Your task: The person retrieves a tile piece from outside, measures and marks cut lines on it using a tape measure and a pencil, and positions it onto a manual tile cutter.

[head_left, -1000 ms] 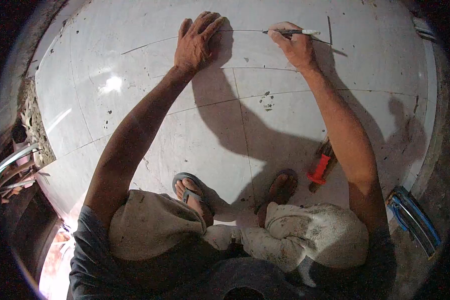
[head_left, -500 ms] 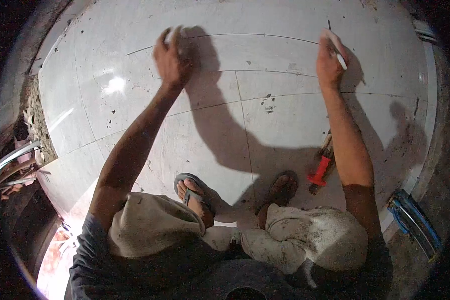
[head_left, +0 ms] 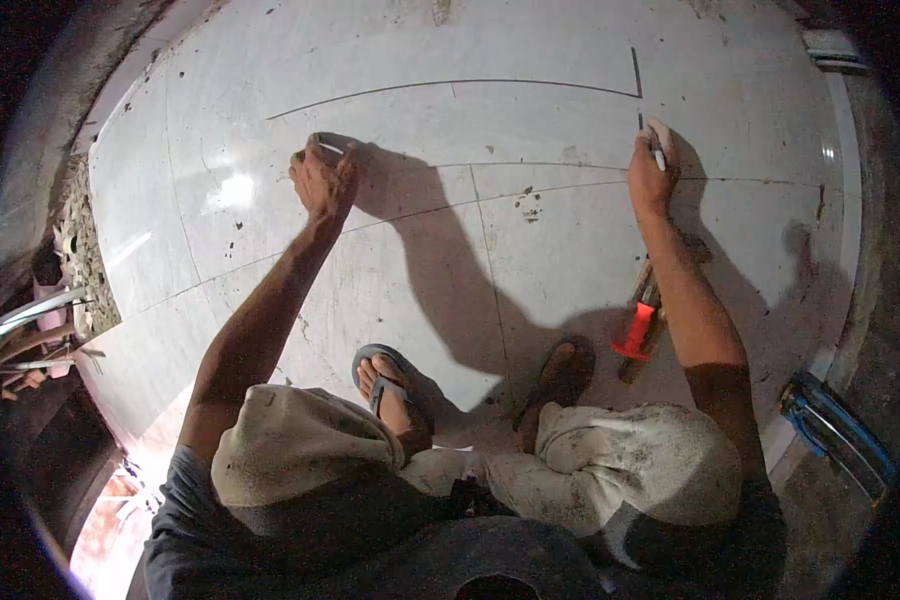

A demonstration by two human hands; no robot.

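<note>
I squat over a pale tiled floor (head_left: 400,260). My right hand (head_left: 654,170) is closed around a slim white pen-like stick (head_left: 659,158), most of which its fingers hide. Just beyond its fingertips runs a short dark line that meets a long dark line (head_left: 510,81) near its right end. My left hand (head_left: 324,182) is on the left, below the long line, with its fingers bent together. A thin white sliver (head_left: 331,148) shows at its fingertips, too small to name. Between the hands lies a thin straight seam or edge (head_left: 530,164).
Near my right forearm lies a red-gripped tool (head_left: 634,332) beside a worn wooden handle. A blue-framed tool (head_left: 838,432) rests at the right edge. Scraps and pale strips (head_left: 35,312) are piled at the left. My sandalled left foot (head_left: 385,385) stands on the tiles.
Both hands have come nearer to me, the left one also slightly leftward. The dark lines and the seam appear lower in view, and more of the short line on the right shows.
</note>
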